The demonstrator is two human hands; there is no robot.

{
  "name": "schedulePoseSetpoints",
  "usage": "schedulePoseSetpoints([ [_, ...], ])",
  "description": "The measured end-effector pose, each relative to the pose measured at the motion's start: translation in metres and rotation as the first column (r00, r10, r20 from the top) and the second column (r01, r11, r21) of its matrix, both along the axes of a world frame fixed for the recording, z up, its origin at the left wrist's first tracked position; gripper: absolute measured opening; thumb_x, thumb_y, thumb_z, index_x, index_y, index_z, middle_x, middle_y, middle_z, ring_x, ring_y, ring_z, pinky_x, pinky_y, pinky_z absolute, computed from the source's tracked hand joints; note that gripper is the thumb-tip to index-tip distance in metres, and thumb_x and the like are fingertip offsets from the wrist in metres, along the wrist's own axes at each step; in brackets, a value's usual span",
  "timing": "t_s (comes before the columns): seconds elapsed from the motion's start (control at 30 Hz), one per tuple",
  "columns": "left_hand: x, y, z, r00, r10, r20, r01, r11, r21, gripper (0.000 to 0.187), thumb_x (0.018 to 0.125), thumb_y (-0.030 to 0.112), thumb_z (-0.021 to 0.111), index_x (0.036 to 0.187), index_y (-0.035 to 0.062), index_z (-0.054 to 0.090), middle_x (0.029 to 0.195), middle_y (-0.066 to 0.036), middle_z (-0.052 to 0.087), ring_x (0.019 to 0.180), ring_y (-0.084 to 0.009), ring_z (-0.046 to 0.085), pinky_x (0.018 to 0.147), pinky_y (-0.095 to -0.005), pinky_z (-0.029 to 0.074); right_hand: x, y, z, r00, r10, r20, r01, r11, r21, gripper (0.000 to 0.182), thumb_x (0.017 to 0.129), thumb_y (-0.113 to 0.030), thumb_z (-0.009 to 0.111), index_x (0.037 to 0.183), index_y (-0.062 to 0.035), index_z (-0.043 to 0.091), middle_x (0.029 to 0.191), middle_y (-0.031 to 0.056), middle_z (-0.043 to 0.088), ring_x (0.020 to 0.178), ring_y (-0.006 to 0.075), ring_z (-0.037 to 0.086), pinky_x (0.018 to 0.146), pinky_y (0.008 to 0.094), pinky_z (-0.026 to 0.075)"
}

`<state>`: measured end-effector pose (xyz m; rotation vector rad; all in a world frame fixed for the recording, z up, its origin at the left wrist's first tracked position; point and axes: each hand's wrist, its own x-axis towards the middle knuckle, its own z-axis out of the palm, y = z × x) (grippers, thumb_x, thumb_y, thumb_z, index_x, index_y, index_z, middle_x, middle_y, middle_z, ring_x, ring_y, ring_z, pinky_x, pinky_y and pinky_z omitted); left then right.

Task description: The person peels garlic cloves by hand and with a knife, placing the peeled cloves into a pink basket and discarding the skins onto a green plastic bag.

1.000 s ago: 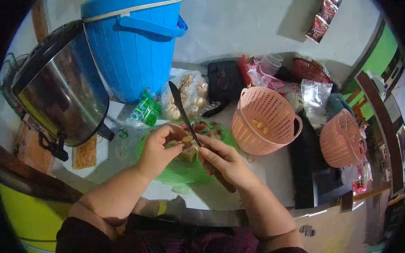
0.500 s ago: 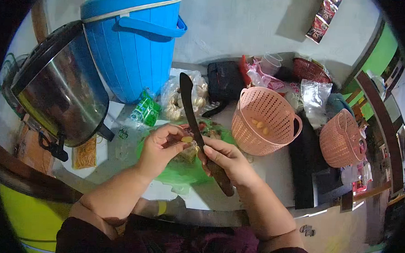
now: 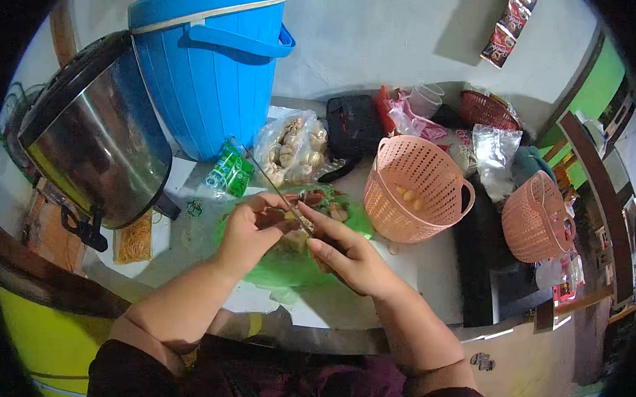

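My left hand [image 3: 247,232] pinches a small yellowish garlic clove [image 3: 289,215] between thumb and fingers. My right hand [image 3: 351,255] is closed around a knife [image 3: 270,180], whose dark blade is seen edge-on and points up and to the left. The blade passes right at the clove and my left fingertips. Most of the handle is hidden in my right palm. Below both hands a green plastic bag [image 3: 272,273] lies spread out with scraps on it. Several pale yellow cloves lie in the pink basket [image 3: 427,217] to the right.
Behind my hands sit a clear bag of garlic bulbs [image 3: 288,154], a green packet [image 3: 230,170] and a black pouch [image 3: 354,125]. A tall blue bucket [image 3: 202,87] and a large steel pot [image 3: 100,139] stand left. Another pink basket [image 3: 536,219] is at right.
My right hand has turned the knife, so its blade went from broadside and nearly upright to edge-on and tilted left. My left hand stays in place with the clove.
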<state>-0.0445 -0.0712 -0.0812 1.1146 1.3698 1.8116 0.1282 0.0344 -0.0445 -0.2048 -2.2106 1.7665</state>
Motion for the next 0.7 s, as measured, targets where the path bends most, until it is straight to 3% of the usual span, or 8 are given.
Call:
schedulePoseSetpoints([
  [0.1, 0.001, 0.001, 0.0, 0.998, -0.001, 0.063, 0.0, 1.0, 0.02, 0.018, 0.082, -0.008, 0.063, 0.095, 0.0037, 0.06, 0.093, -0.002, 0.065, 0.088, -0.009, 0.062, 0.08, -0.0233, 0.049, 0.003, -0.001, 0.009, 0.996, 0.002, 0.094, 0.007, 0.996, -0.088, 0.052, 0.099, -0.019, 0.051, 0.147, -0.0109, 0.034, 0.086, -0.003, 0.05, 0.07, 0.0053, 0.042, 0.064, 0.02, 0.039],
  [0.27, -0.003, 0.003, -0.008, 1.0, -0.021, -0.001, 0.021, 0.995, 0.096, 0.022, 0.083, -0.011, 0.06, 0.099, 0.0046, 0.059, 0.103, -0.004, 0.062, 0.095, -0.0118, 0.062, 0.086, -0.0262, 0.05, 0.001, 0.001, 0.005, 0.998, 0.001, 0.065, -0.001, 1.0, -0.001, 0.052, 0.099, -0.019, 0.051, 0.147, -0.0101, 0.034, 0.088, -0.0026, 0.051, 0.071, 0.0052, 0.043, 0.064, 0.0208, 0.04],
  [0.37, -0.005, 0.004, -0.01, 0.995, -0.077, 0.06, 0.068, 0.989, 0.129, 0.026, 0.085, -0.011, 0.057, 0.105, 0.0043, 0.06, 0.111, -0.006, 0.062, 0.102, -0.0148, 0.061, 0.09, -0.0282, 0.05, 0.0, 0.003, -0.002, 0.999, -0.004, 0.042, 0.0, 0.994, 0.109, 0.053, 0.098, -0.019, 0.052, 0.147, -0.0097, 0.033, 0.094, -0.0014, 0.054, 0.073, 0.0057, 0.045, 0.066, 0.022, 0.042],
  [0.43, -0.003, 0.004, -0.003, 0.995, -0.082, 0.054, 0.076, 0.991, 0.11, 0.027, 0.085, -0.011, 0.055, 0.108, 0.0034, 0.06, 0.113, -0.007, 0.062, 0.104, -0.0158, 0.061, 0.091, -0.0283, 0.049, 0.0, 0.003, -0.003, 1.0, -0.02, 0.023, 0.015, 0.985, 0.171, 0.055, 0.097, -0.019, 0.054, 0.146, -0.0082, 0.033, 0.108, 0.0069, 0.055, 0.089, 0.0134, 0.049, 0.076, 0.0266, 0.043],
  [0.5, -0.002, 0.003, 0.003, 0.997, -0.073, 0.006, 0.072, 0.995, 0.071, 0.029, 0.086, -0.011, 0.054, 0.11, 0.0021, 0.059, 0.115, -0.008, 0.062, 0.106, -0.0169, 0.06, 0.092, -0.0285, 0.048, 0.0, 0.002, 0.0, 0.999, -0.048, 0.022, 0.042, 0.977, 0.207, 0.057, 0.094, -0.019, 0.058, 0.144, -0.0054, 0.035, 0.132, 0.0225, 0.053, 0.119, 0.0282, 0.055, 0.097, 0.0349, 0.042],
  [0.6, -0.006, 0.0, -0.006, 0.996, -0.03, -0.081, 0.035, 0.998, 0.052, 0.031, 0.085, -0.012, 0.052, 0.113, 0.0001, 0.059, 0.115, -0.009, 0.062, 0.106, -0.0174, 0.06, 0.094, -0.0288, 0.047, -0.002, -0.004, -0.003, 0.988, -0.148, -0.045, 0.152, 0.875, 0.459, 0.064, 0.091, -0.02, 0.061, 0.147, -0.0135, 0.031, 0.122, 0.023, 0.057, 0.106, 0.0365, 0.06, 0.086, 0.0391, 0.049],
  [0.7, -0.004, 0.002, -0.01, 0.999, -0.019, -0.027, 0.021, 0.998, 0.062, 0.034, 0.084, -0.011, 0.052, 0.117, -0.0018, 0.057, 0.114, -0.01, 0.063, 0.107, -0.0175, 0.059, 0.094, -0.0291, 0.046, -0.002, -0.008, 0.0, 0.984, -0.171, -0.055, 0.172, 0.812, 0.558, 0.067, 0.089, -0.02, 0.063, 0.147, -0.0195, 0.03, 0.113, 0.0217, 0.06, 0.092, 0.0406, 0.062, 0.075, 0.0429, 0.051],
])
